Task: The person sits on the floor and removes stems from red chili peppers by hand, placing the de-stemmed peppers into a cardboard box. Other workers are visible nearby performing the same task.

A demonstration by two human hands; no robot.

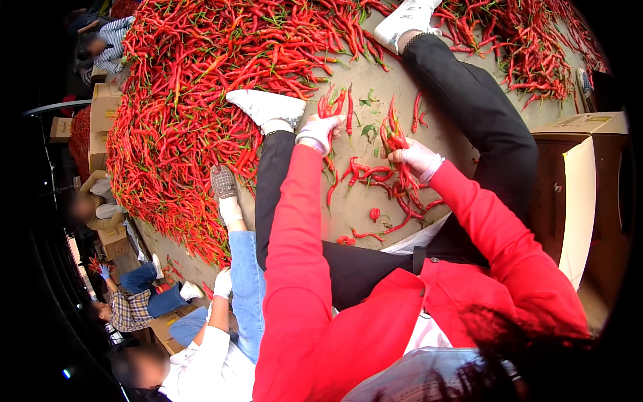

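Observation:
My left hand (pixel 321 131), in a whitish glove, grips a few red chili peppers (pixel 330 103) whose ends stick out beyond the fist and below it. My right hand (pixel 415 158), also gloved, is closed around a thicker bunch of red chilies (pixel 394 131) with some green stems. On the floor between my legs lie loose chilies (pixel 370 173), partly under the right hand's bunch. A single straight chili (pixel 349 113) rests just right of my left hand. Green leaf scraps (pixel 369 130) are scattered between the two hands.
A large heap of red chilies (pixel 181 115) spreads ahead and left, against my white shoe (pixel 271 106). Another chili pile (pixel 532 55) lies far right. An open cardboard box (pixel 577 201) stands at my right. A co-worker in a white top (pixel 211 362) sits close on my left; others sit farther off.

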